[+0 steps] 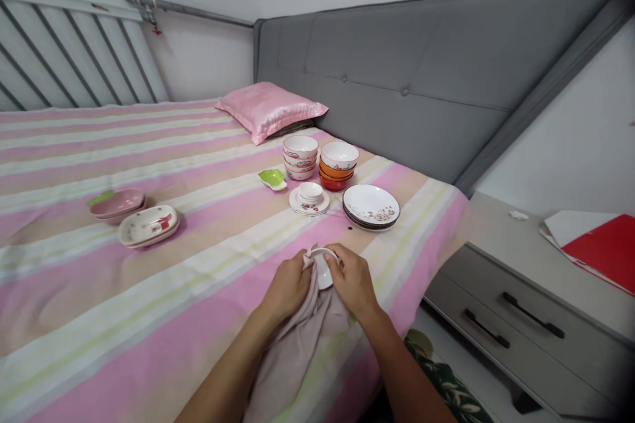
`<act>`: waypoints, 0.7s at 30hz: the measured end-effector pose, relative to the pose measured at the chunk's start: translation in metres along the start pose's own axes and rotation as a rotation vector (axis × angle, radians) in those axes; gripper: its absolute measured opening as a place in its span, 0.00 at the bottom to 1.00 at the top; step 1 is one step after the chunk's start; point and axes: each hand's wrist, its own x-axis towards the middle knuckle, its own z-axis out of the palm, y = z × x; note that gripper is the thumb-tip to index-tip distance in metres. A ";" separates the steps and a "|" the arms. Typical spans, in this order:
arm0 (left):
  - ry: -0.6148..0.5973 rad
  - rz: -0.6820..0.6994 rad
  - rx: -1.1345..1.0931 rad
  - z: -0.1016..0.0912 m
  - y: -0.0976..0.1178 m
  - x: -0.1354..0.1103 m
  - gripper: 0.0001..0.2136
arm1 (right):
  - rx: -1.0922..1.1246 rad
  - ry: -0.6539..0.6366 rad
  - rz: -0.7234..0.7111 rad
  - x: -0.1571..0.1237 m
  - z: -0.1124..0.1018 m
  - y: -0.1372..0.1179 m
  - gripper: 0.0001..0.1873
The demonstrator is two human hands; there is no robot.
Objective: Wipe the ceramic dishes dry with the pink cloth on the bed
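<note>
A small white dish [323, 271] is tilted between my two hands over the near part of the bed. My left hand [290, 284] is closed on a greyish-pink cloth [292, 363] at the dish's left rim, with the cloth hanging down toward me. My right hand [354, 281] grips the dish's right edge, thumb on its inner face. Just beyond my hands, a stack of small white dishes [311, 192] sits on flowered plates [309, 205]. Larger dark-rimmed plates [371, 203] are stacked to their right.
Two bowl stacks, one white [300, 157] and one white-and-orange [338, 164], stand farther back beside a green leaf-shaped dish [272, 178]. Pink oval dishes [118, 203] and cream dishes [149, 225] lie left. A pink pillow [270, 109] rests near the grey headboard [387, 66]; a nightstand [536, 264] stands right.
</note>
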 end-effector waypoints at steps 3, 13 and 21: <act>0.018 -0.011 0.005 -0.001 0.001 0.000 0.08 | -0.016 0.009 0.024 -0.001 0.002 0.000 0.13; 0.085 -0.026 -0.046 -0.003 0.001 0.002 0.09 | 0.306 0.028 0.311 -0.008 0.018 -0.007 0.10; 0.072 -0.031 -0.077 -0.004 0.003 0.002 0.11 | 0.333 -0.012 0.333 -0.006 0.019 -0.009 0.13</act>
